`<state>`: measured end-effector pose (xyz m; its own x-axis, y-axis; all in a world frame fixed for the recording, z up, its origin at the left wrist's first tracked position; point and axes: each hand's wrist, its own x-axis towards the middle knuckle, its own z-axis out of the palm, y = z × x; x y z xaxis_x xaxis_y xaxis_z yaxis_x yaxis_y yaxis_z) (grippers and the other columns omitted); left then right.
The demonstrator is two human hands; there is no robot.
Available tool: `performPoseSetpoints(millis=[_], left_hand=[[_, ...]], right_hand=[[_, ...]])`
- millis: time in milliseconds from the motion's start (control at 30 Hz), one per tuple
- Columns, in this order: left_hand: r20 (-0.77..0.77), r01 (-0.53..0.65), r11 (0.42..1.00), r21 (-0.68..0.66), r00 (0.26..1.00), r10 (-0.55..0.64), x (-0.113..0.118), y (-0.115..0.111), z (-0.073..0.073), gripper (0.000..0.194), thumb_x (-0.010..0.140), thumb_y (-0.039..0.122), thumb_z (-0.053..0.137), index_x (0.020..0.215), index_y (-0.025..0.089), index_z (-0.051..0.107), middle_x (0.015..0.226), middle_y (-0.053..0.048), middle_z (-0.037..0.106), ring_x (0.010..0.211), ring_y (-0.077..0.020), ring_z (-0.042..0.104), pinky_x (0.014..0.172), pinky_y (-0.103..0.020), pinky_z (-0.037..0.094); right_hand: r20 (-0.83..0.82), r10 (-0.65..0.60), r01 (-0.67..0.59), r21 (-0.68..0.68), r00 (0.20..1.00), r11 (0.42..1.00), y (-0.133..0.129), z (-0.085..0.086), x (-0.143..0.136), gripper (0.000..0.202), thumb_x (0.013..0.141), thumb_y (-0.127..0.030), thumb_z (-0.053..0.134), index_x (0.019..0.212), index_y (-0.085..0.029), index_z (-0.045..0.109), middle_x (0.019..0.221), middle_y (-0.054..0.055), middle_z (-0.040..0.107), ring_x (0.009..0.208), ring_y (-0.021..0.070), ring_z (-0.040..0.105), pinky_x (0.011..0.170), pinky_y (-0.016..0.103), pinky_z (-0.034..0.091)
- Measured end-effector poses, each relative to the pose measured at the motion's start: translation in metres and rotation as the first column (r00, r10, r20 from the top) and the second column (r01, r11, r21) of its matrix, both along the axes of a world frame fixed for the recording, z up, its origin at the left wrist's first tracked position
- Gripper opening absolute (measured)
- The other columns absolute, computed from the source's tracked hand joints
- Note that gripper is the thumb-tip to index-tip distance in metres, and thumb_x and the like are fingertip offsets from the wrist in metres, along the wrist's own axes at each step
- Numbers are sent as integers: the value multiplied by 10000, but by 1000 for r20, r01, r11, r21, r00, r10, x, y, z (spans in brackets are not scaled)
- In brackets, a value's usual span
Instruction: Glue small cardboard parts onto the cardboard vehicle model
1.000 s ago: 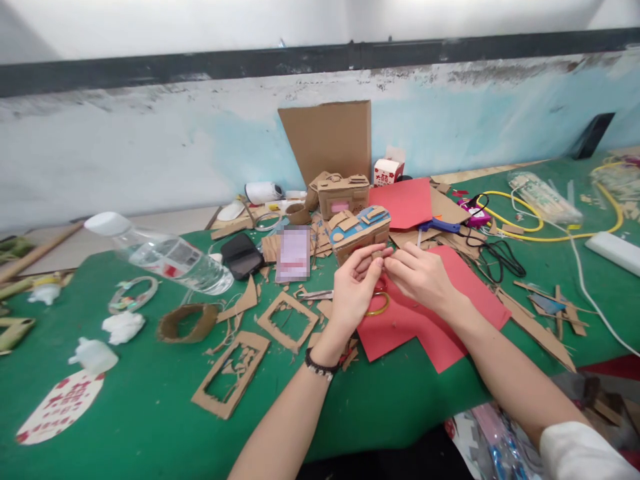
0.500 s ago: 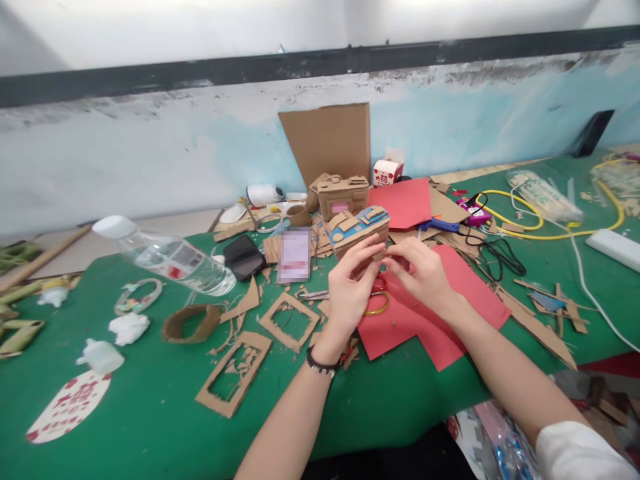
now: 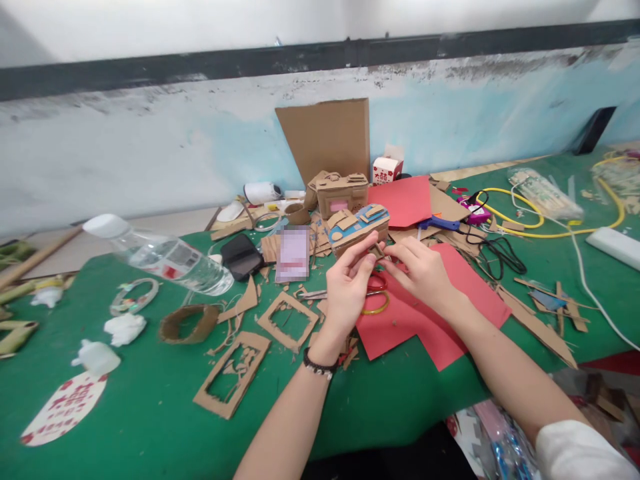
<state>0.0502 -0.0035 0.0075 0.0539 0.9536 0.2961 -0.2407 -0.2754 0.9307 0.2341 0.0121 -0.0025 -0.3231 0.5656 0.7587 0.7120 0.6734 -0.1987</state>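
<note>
Between the fingertips of both hands is a small piece of cardboard (image 3: 377, 251), mostly covered by fingers. My left hand (image 3: 350, 277) is closed on it from the left, and my right hand (image 3: 417, 270) pinches its right side. Beneath the hands lie scissors (image 3: 376, 304) with red and yellow handles, blades pointing left. Sheets of red paper (image 3: 450, 327) spread under the right forearm. Just behind the hands sits a cardboard camera model (image 3: 357, 227) with a blue top, and a plain brown cardboard camera (image 3: 343, 197) stands behind that.
Left of the hands are cardboard frames (image 3: 233, 375), a cardboard ring (image 3: 187, 325), a tilted water bottle (image 3: 160, 257) and a black case (image 3: 241, 257). A blue glue gun (image 3: 440, 223), yellow cable (image 3: 543, 230) and white power strip (image 3: 615, 248) lie to the right. A cardboard sheet (image 3: 327, 137) leans on the wall.
My fingers have shifted, and the small cardboard piece now shows between them. The left hand has turned slightly. The view has moved a little.
</note>
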Motion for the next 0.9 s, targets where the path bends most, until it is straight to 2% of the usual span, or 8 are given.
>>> performPoseSetpoints(millis=[167,333,433,733,900], left_hand=[[-54,9,1000,-14,998,-10,0,-1,1,374,1010,461,803,1335,278,826,1559,-76,722,1388,-311,738,1214,-496,610],[-104,2,1000,16,995,0,1,0,1,318,1021,444,791,1286,278,846,1412,-68,811,1362,-283,754,1213,-452,605],[-92,3,1000,2,996,-2,1,0,-1,318,1017,444,799,1284,279,845,1401,-70,816,1347,-279,763,1206,-443,605],[-72,25,1000,-8,997,-26,2,0,-3,320,1003,453,816,1262,268,845,1392,-86,820,1328,-280,771,1180,-439,619],[-52,37,999,-2,998,-37,1,1,-4,318,1015,445,807,1277,268,839,1423,-84,806,1342,-275,764,1186,-435,616]], right_hand=[[142,-85,78,52,986,996,-1,1,3,227,1160,-296,566,1043,-206,738,886,71,732,842,216,623,661,356,378],[221,-114,93,107,969,990,-2,3,2,275,1167,-230,532,965,-202,717,823,53,708,789,198,570,633,368,320],[238,-121,89,140,964,986,-3,4,1,283,1161,-190,527,940,-201,704,812,46,695,786,196,548,622,375,298],[248,-54,22,130,967,991,-4,2,2,282,1148,-144,508,936,-213,680,830,45,694,812,210,537,676,372,366],[209,-65,36,142,976,989,-3,2,0,277,1149,-165,539,919,-212,687,798,37,696,773,201,556,667,364,378]])
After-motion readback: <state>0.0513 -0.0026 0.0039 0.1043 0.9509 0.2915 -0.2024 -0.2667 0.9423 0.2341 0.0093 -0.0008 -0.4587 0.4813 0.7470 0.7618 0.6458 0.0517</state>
